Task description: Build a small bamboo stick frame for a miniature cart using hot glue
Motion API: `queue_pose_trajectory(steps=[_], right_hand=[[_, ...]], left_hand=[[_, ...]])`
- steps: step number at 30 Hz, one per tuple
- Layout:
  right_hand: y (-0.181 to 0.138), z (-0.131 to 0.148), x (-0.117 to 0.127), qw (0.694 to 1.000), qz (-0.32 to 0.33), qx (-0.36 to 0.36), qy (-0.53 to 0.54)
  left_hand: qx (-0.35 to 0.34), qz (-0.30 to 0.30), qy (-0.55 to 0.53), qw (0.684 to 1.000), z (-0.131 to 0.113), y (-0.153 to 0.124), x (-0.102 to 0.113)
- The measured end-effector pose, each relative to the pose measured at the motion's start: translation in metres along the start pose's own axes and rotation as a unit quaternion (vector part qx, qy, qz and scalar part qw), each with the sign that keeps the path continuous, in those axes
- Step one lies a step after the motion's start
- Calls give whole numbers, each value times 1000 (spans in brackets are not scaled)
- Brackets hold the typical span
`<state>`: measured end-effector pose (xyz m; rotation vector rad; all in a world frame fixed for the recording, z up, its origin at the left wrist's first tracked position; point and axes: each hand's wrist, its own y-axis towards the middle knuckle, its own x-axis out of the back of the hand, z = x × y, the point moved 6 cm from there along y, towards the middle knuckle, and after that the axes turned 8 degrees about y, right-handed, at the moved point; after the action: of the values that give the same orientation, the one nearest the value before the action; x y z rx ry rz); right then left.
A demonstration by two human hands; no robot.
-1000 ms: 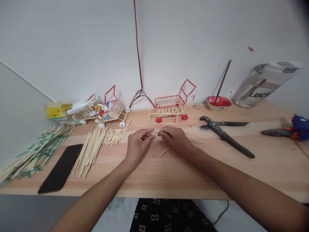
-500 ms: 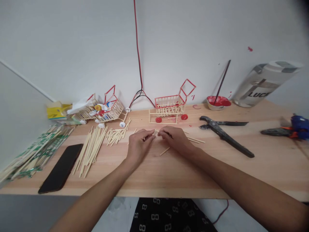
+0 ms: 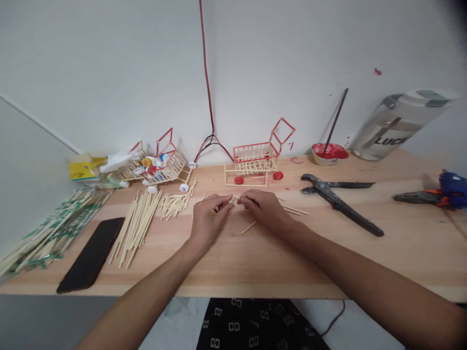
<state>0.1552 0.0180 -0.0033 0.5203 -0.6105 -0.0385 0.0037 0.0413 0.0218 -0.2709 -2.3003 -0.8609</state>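
My left hand and my right hand meet over the middle of the wooden table. Both pinch small pale wooden sticks between fingertips, the tips almost touching. A dark thin thing shows under my right fingers; I cannot make it out. A loose short stick lies just in front of my right hand. Behind the hands stands a small stick cart with red rails and red wheels.
A black phone and long loose sticks lie at the left, wrapped chopsticks beyond them. A second stick cart stands at the back left. Black shears, a red paint dish, a tilted bottle and a blue tool are on the right.
Both hands stay pinched together in the same spot; only the view has shifted slightly.
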Motion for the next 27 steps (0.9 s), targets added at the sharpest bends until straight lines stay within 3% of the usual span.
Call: queue_pose_trajectory(steps=[6, 27], right_hand=[[1, 5, 3, 1000, -7, -7, 3], [-1, 3, 0, 1000, 2, 17, -10]], left_hand=[[43, -10, -21, 999, 3, 2, 4], [-7, -1, 6, 1000, 0, -1, 1]])
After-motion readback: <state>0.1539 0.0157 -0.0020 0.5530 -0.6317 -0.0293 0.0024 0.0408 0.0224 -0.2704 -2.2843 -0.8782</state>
